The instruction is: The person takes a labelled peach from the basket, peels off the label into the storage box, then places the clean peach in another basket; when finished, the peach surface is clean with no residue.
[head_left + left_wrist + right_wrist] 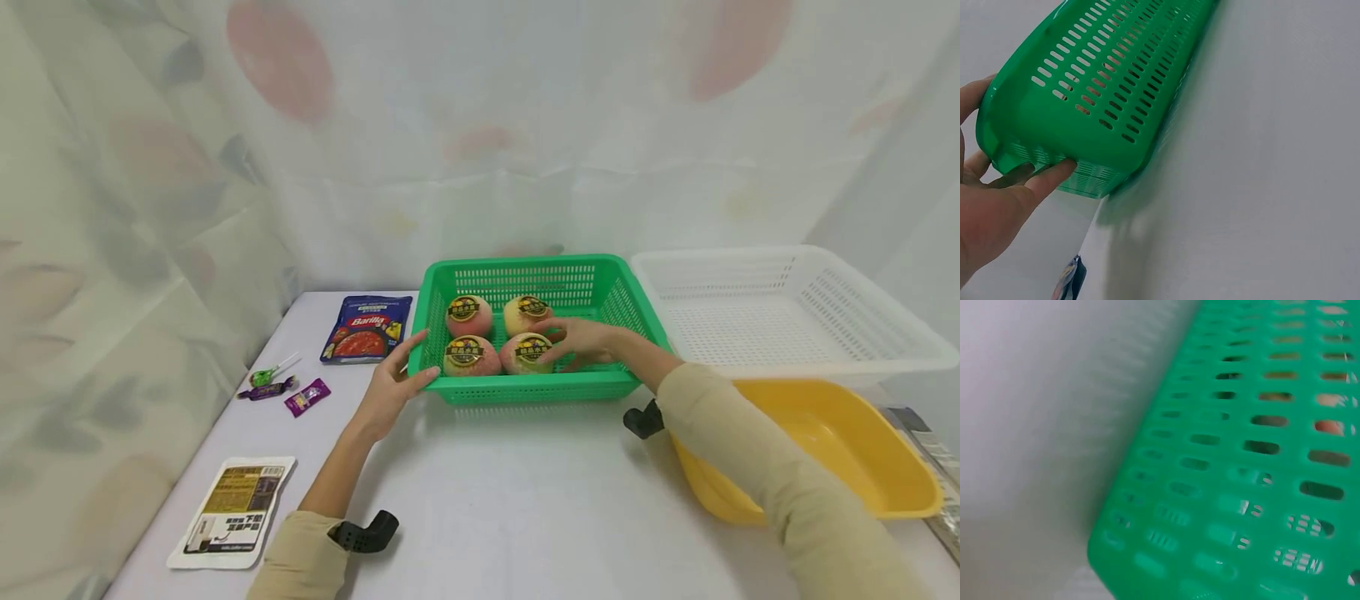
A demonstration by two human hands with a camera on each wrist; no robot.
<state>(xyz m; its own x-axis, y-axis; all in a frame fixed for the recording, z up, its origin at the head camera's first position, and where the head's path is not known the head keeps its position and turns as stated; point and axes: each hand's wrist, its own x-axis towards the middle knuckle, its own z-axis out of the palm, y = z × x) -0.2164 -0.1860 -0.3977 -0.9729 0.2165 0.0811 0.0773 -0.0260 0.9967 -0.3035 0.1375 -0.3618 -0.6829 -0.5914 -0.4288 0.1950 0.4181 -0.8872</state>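
Fingers of the right hand (583, 340) curl part-way round the 4 o'clock fruit (525, 354) of four in the green basket (540, 386); can't tell grip firmness. Left hand (386, 390) fingers fairly straight, touching the basket's 8 o'clock corner. Basket sits at 12 o'clock on the bench (510, 500). My guess on the fruit: moderate weight, firm but bruisable, liable to roll. Take it round the widest part, thumb 5 o'clock, fingers 1, since 8 o'clock fruit (471, 367) crowds its 9 o'clock side.
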